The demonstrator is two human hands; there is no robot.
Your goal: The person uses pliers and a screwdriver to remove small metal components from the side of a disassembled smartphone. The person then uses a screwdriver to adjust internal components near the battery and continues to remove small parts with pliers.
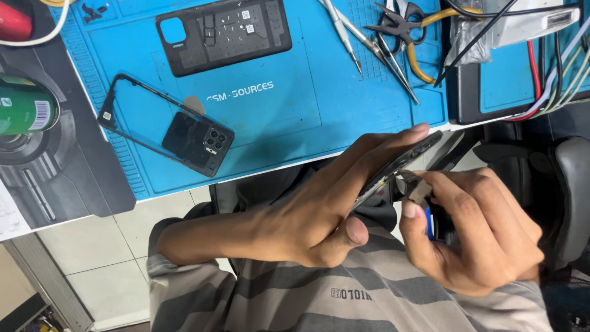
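My left hand (307, 209) grips a dark, opened phone (399, 166) edge-on, held over my lap below the table edge. My right hand (479, 233) pinches a small tool with a blue handle (428, 222), its tip against the phone's lower edge. On the blue work mat (295, 117) lies a clear phone case with a black camera block (166, 126). Farther back on the mat lies a black inner phone frame (224, 34).
Tweezers and a screwdriver (362, 40) and yellow-handled pliers (412, 31) lie at the mat's back right. Cables (553, 74) trail over a second mat on the right. A green can (24, 107) stands at the left. A dark chair (565, 197) is at the right.
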